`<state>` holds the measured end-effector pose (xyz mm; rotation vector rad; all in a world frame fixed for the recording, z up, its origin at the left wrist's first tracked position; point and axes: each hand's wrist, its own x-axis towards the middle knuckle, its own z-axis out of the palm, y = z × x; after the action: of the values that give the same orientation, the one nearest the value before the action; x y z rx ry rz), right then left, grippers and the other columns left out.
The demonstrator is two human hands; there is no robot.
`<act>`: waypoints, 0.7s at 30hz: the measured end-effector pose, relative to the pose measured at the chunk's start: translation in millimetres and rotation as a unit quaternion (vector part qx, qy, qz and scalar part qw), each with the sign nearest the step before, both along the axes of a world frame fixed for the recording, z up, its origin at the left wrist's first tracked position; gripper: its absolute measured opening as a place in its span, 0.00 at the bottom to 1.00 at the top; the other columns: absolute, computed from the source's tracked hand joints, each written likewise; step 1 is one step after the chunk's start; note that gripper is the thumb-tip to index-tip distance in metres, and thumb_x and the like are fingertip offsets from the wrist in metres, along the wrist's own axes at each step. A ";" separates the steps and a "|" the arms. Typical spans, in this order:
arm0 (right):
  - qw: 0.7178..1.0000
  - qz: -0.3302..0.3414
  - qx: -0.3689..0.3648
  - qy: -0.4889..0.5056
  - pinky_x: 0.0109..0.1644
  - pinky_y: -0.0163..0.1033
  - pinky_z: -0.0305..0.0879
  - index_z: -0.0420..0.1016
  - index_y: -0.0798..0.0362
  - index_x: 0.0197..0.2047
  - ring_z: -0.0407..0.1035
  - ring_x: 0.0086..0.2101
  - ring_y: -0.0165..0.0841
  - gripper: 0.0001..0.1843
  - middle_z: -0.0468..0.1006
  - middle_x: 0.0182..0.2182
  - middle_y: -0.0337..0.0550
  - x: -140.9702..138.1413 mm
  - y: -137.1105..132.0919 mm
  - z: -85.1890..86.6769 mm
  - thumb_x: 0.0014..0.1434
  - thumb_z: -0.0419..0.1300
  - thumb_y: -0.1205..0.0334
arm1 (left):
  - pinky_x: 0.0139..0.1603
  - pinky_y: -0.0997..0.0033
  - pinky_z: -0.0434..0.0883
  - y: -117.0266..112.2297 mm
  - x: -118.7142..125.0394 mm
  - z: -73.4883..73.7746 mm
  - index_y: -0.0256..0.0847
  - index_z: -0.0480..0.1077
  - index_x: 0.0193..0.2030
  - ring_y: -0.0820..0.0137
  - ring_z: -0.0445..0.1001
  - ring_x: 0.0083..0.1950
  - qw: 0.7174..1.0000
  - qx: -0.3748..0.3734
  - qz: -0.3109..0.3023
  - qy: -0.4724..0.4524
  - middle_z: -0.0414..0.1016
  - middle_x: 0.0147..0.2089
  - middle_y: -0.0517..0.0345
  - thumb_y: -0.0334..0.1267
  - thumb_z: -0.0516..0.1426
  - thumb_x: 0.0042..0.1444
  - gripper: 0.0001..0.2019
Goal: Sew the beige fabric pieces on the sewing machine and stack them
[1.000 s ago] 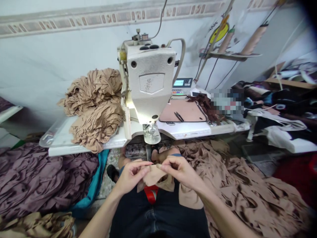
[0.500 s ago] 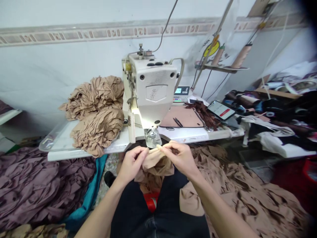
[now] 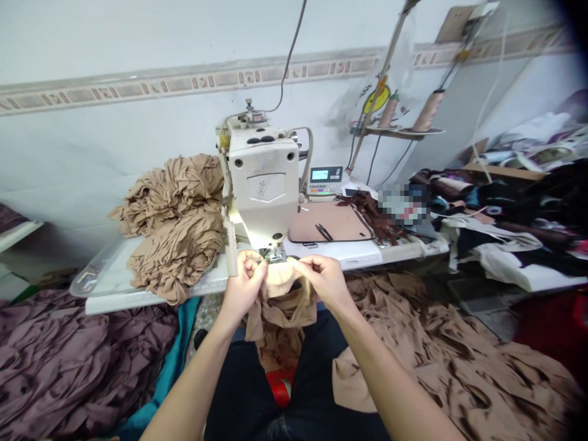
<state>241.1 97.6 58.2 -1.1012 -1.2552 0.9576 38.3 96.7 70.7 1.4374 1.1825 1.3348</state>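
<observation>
Two pinches on the tan knit fabric (image 3: 281, 304) — held just in front of the presser foot (image 3: 274, 255).
Your left hand (image 3: 243, 286) and right hand (image 3: 324, 282) each grip its top edge — thumb to fingers, both closed on it.

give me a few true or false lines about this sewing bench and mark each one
1. The left hand and right hand both pinch tan fabric just in front of the presser foot. True.
2. The left hand holds scissors. False: it holds only the tan fabric.
3. The mauve fabric is piled on the table. False: it lies below the table, to the left; tan fabric piles sit on the table.
4. Two thread cones stand up and to the right of the sewing machine. True.
5. The control panel is dark. False: its screen is lit.
</observation>
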 end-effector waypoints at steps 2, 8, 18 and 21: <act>1.000 -0.005 0.006 0.005 0.31 0.37 0.61 0.82 0.55 0.26 0.64 0.25 0.32 0.20 0.76 0.22 0.40 0.9 5.5 -1.4 0.56 0.73 0.46 | 0.30 0.77 0.61 5.5 1.9 -0.6 0.41 0.67 0.45 0.74 0.61 0.26 1.000 0.012 -0.001 -0.010 0.60 0.27 0.70 0.45 0.64 0.63 0.14; 1.000 0.003 0.009 0.007 0.31 0.37 0.62 0.83 0.55 0.27 0.66 0.26 0.33 0.19 0.78 0.24 0.40 2.8 13.8 -6.3 0.57 0.72 0.46 | 0.30 0.77 0.61 7.7 5.2 0.3 0.41 0.68 0.45 0.75 0.62 0.26 0.999 0.007 -0.011 -0.049 0.60 0.27 0.71 0.46 0.67 0.61 0.15; 0.995 -0.093 -0.020 0.024 0.43 0.42 0.73 0.86 0.53 0.41 0.77 0.38 0.42 0.22 0.86 0.37 0.48 6.7 -29.2 -68.7 0.59 0.71 0.40 | 0.33 0.75 0.68 -8.0 -24.3 -29.5 0.40 0.72 0.43 0.71 0.73 0.30 0.999 -0.022 0.047 -0.008 0.72 0.27 0.64 0.52 0.66 0.62 0.17; 0.994 -0.111 -0.012 -0.001 0.38 0.40 0.72 0.85 0.53 0.36 0.76 0.34 0.39 0.22 0.83 0.32 0.46 0.1 -59.3 -86.0 0.66 0.66 0.42 | 0.31 0.76 0.66 -14.4 -50.5 -47.1 0.40 0.74 0.39 0.72 0.70 0.27 0.996 -0.018 0.070 0.045 0.69 0.24 0.66 0.52 0.67 0.60 0.17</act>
<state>241.1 38.3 -27.8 -1.2325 -1.0994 0.8034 -12.3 82.3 23.6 1.4222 1.3818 1.3478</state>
